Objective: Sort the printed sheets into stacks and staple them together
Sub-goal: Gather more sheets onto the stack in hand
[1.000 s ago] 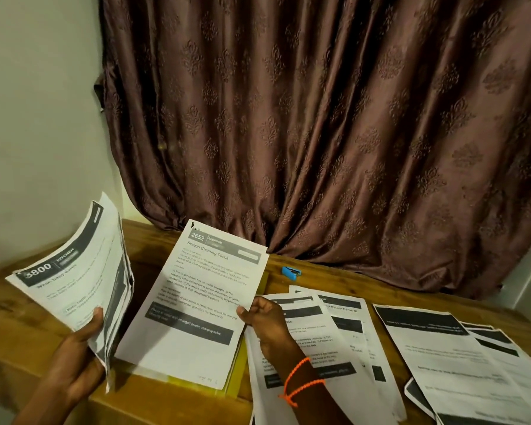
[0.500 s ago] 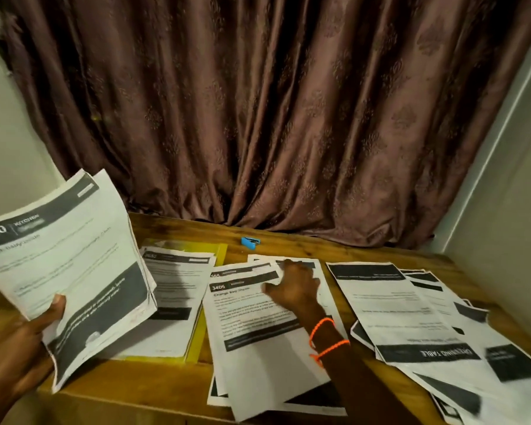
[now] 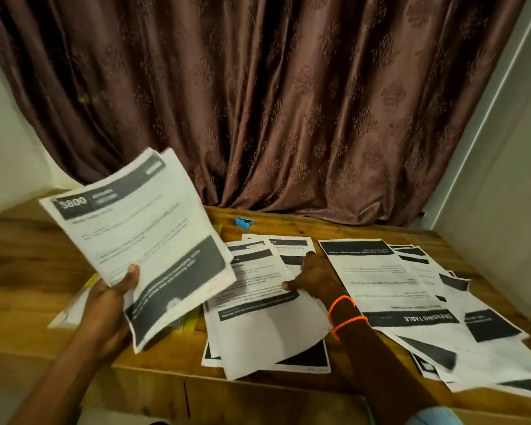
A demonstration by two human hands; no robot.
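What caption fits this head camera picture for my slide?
Left hand holds a sheaf of sheets; right hand rests on the middle pile.

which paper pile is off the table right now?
The bundle headed "800", gripped in the left hand. The middle pile under the right hand and the right-side spread both lie flat.

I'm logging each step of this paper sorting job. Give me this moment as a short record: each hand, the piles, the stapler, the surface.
left hand: grips a bundle of printed sheets raised off the table, thumb on the top page headed 800
right hand: rests with fingers spread on the middle pile; orange threads round the wrist
right pile: loose overlapping sheets, top one reads DRESSING TABLE, upside down to the camera
blue stapler: lies near the curtain, untouched
wooden table: holds the piles
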